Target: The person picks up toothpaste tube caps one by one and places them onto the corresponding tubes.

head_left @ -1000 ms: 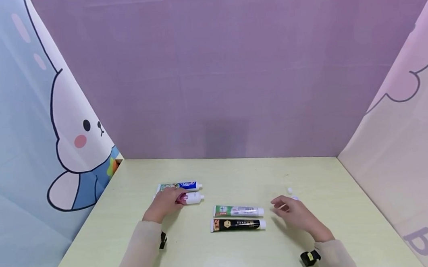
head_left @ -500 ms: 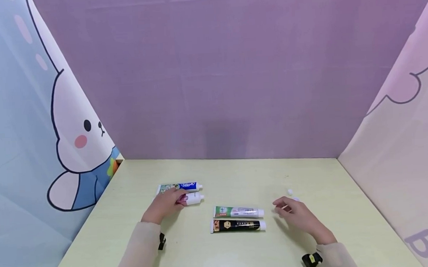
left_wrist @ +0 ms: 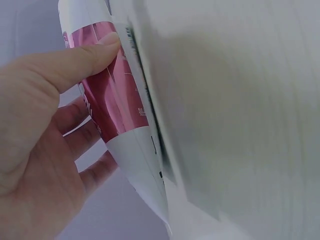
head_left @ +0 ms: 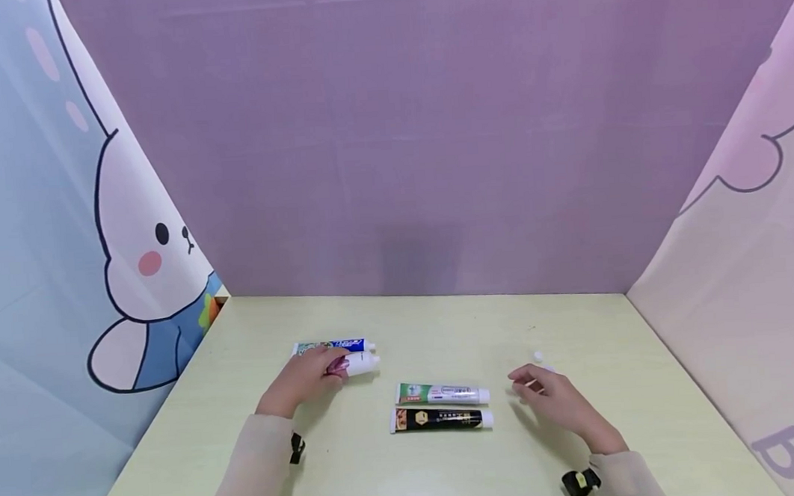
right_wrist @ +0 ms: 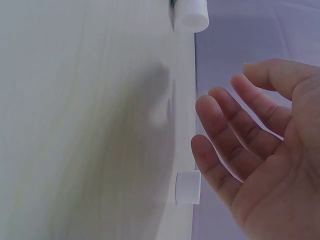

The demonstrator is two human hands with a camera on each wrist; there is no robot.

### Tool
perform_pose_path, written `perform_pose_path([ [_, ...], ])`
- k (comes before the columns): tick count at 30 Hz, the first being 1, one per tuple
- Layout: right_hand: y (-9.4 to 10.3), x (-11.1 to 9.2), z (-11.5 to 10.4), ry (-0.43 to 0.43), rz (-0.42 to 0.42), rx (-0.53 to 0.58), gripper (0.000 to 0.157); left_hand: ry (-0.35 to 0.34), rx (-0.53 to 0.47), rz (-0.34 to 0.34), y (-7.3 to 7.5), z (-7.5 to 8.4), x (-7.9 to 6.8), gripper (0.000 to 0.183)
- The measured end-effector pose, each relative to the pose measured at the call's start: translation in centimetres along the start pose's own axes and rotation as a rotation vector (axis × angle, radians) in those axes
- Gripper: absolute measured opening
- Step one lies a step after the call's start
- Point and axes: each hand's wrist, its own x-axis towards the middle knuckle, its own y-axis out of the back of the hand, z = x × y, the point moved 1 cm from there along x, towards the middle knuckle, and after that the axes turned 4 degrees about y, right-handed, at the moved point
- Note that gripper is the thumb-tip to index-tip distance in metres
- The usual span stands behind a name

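Note:
My left hand [head_left: 304, 380] pinches a white and dark-red toothpaste tube [head_left: 360, 364] near its middle, at the left of the table. In the left wrist view the thumb lies across the tube's red band [left_wrist: 110, 80], with the other fingers behind it. Just beyond it lies a blue and green toothpaste tube [head_left: 353, 345], partly covered by that hand. My right hand [head_left: 558, 403] hovers at the right, fingers loosely bent and holding nothing. Beside it is a small white cap [head_left: 537, 356]; a second white piece [head_left: 548, 368] is mostly hidden behind the fingers.
Between the hands, a green and white toothpaste tube [head_left: 442, 392] and a black toothpaste tube [head_left: 441, 418] lie side by side, white caps pointing right. The pale table [head_left: 409, 479] ends at a purple cloth backdrop [head_left: 405, 143], with printed cloths on both sides.
The white and red toothpaste tube has risen slightly and tilted, its narrow end up, in my left hand. My right hand has barely shifted to the right.

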Motion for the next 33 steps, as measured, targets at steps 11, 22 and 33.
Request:
perform_pose_path([
  [11, 0.5, -0.2, -0.1, -0.035, 0.018, -0.011, 0.026, -0.102, -0.057, 0.079, 0.5, 1.2, 0.4, 0.047],
  [22, 2.4, -0.7, 0.6, -0.019, 0.072, -0.083, 0.024, -0.209, -0.107, 0.094, 0.2, 3.3, 1.3, 0.042],
  [33, 3.3, -1.4, 1.1, -0.028, 0.142, -0.132, 0.02, -0.247, -0.086, 0.04, -1.4, 6.4, 2.4, 0.044],
])
